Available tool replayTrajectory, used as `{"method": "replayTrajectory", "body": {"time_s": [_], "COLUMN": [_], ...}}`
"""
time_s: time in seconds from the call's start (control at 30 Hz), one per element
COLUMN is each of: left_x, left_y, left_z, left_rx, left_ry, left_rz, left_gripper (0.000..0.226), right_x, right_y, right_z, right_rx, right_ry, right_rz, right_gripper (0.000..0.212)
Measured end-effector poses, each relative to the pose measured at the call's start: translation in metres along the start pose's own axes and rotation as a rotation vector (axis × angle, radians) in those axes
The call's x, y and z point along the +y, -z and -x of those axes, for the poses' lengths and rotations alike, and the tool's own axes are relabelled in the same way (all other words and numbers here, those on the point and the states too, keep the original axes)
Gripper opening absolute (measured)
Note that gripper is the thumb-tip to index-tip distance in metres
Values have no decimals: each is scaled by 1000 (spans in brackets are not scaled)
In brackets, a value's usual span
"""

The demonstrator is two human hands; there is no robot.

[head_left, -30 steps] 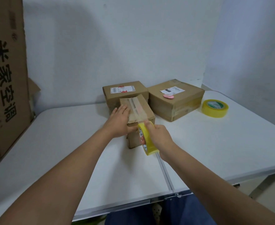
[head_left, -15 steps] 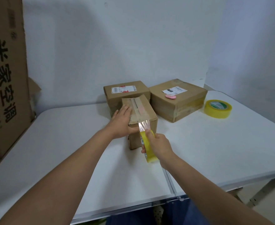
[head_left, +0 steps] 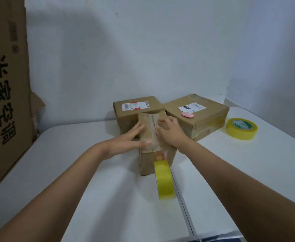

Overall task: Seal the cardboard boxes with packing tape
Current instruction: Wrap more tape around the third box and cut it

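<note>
While the strip was being pressed flat, the small box (head_left: 156, 151) stood only partly sealed at the middle of the table (head_left: 73, 172).

Seen from the head camera, tape had been laid along its top seam, and the tape roll (head_left: 164, 179) hung uncut at the near face. The left hand (head_left: 127, 140) lay flat, fingers straight, on the top's left side; the right hand (head_left: 169, 131) lay open on the right, gripping nothing. Cutting appeared to remain. Behind stood two boxes: the labelled box (head_left: 137, 106) and the larger box (head_left: 200, 117), which bore a pink object (head_left: 187, 114). A spare roll (head_left: 241, 128) lay far right; a big carton (head_left: 5, 84) leaned left. Nothing was seen blocking the work.
</note>
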State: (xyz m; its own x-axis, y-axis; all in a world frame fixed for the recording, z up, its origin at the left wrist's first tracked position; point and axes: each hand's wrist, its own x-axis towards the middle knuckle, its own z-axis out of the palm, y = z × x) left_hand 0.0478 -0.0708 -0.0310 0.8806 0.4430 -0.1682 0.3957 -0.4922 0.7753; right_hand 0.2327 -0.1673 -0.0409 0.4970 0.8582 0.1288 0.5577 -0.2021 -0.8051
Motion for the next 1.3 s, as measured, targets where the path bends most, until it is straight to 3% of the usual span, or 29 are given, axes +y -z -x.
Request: {"method": "replayTrajectory", "body": {"time_s": [0.07,0.2,0.27,0.4,0.53,0.73,0.93,1.1,1.3], "left_x": [-1,-9,-12,-16,-23,-22,-18,-8,-2], "left_y": [1,5,5,-18,-31,-6,9,22,10], "left_z": [-3,-14,-23,-44,-55,-60,-71,-79,-79], "left_rx": [52,292,390,328,373,326,192,123,90], "left_ry": [13,1,16,-17,-15,-24,-142,-81,-68], "left_rz": [-65,51,-6,38,119,-389,-465,-660,-649], "left_gripper": [88,53,49,62,61,57,51,54,50], "right_x": [0,5,6,11,13,11,22,22,18], "right_y": [-3,-9,-13,-16,-17,-18,-19,-19,-19], "right_z": [-19,-42,-48,-52,-51,-51,-51,-53,-50], "right_rx": [-90,-167,-210,-245,-238,-253,-132,-145,-153], "right_ry": [59,71,64,66,65,93,90,94,84], "right_rz": [133,278,314,334,370,378,141,191,218], "right_gripper": [49,56,59,60,56,53,53,55,54]}}
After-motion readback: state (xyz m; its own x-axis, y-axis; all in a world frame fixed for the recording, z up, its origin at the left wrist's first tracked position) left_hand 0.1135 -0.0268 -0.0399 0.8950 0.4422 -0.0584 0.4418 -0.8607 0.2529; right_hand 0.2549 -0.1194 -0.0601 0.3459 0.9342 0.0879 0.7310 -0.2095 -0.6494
